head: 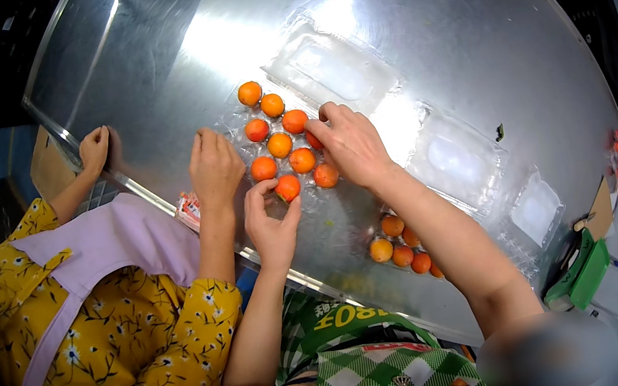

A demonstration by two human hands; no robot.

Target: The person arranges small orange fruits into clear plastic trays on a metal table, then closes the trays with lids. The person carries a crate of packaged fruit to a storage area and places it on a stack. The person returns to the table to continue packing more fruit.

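Observation:
My left hand (272, 224) holds a round orange-red fruit (287, 187) between thumb and fingers at the near end of a clear plastic tray (309, 193). Two offset columns of similar fruits, among them an orange fruit (279, 145), sit in the tray's hollows. At the tray's right side my right hand (351, 145) has its fingers curled on another fruit (313, 140), which they partly cover. Beyond the right hand lies an upturned clear plastic container (330, 68). A second group of orange fruits (402, 255) lies below my right forearm, which hides part of it.
A co-worker's hand (215, 163) rests close to the tray's left side; their other hand (95, 150) is at the metal table's (153, 84) edge. More clear containers (455, 158) lie to the right, near a green device (583, 272). A red-and-white packet (188, 208) lies at the near edge.

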